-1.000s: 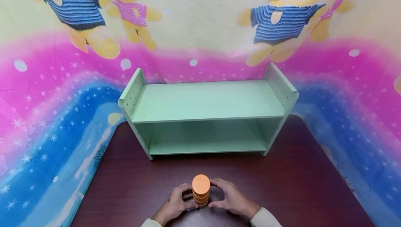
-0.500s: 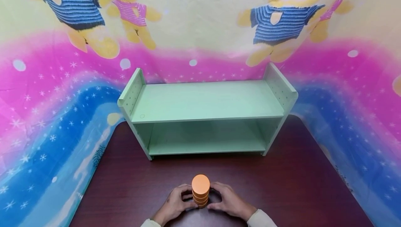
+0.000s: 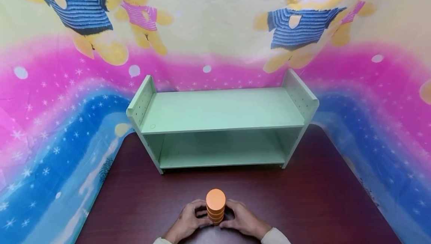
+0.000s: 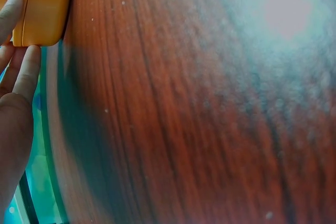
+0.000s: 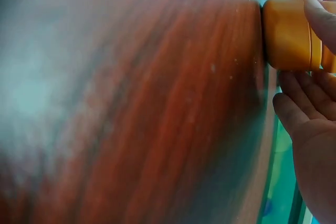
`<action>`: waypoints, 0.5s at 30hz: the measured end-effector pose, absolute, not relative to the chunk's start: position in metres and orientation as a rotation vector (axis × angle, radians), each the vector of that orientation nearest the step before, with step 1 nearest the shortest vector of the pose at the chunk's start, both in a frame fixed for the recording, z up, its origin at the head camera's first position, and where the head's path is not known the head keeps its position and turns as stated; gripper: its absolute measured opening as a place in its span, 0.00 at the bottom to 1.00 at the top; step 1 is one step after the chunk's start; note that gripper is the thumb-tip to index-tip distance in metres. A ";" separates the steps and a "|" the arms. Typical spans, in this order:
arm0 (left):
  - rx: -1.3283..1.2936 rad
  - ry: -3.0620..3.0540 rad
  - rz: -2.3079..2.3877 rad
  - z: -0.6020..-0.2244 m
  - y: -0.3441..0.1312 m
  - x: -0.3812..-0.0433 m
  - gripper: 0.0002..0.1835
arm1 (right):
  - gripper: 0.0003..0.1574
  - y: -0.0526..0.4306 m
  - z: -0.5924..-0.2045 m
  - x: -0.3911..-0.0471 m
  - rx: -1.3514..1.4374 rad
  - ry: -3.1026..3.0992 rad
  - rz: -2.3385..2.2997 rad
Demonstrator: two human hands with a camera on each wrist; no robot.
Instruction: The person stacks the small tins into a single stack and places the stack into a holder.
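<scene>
An upright stack of orange round lidded tubs stands on the dark wooden table near its front, in the middle of the head view. My left hand grips the stack from the left, its thumb low at the front and fingers around the side. From the right, my right hand holds it with thumb near the base and fingers curved behind. In the left wrist view the lowest tub shows a lid seam, with the thumb across it. The right wrist view shows the same tub between thumb and fingers.
A pale green two-level shelf with raised side panels stands behind the stack, at the back of the dark table. A printed cloth with teddy bears hangs around the back and sides.
My right hand has drawn in to the left, closer around the stack. The left hand and the tubs stay nearly in place; the head view has shifted slightly.
</scene>
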State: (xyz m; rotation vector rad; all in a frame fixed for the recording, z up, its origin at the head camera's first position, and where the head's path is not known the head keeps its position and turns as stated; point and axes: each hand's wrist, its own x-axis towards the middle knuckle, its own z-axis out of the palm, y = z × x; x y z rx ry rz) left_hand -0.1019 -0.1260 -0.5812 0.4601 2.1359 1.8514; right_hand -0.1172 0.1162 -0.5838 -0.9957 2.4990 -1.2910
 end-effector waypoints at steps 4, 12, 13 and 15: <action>0.456 2.131 1.849 -0.580 -0.127 -0.102 0.22 | 0.34 0.114 -0.585 -0.117 -0.953 2.485 -1.290; 0.461 2.130 1.852 -0.582 -0.126 -0.102 0.22 | 0.34 0.112 -0.585 -0.120 -0.880 2.454 -1.279; 0.462 2.130 1.853 -0.582 -0.126 -0.102 0.22 | 0.34 0.112 -0.585 -0.120 -0.879 2.456 -1.278; 0.459 2.125 1.857 -0.583 -0.126 -0.102 0.22 | 0.35 0.111 -0.585 -0.120 -0.879 2.453 -1.279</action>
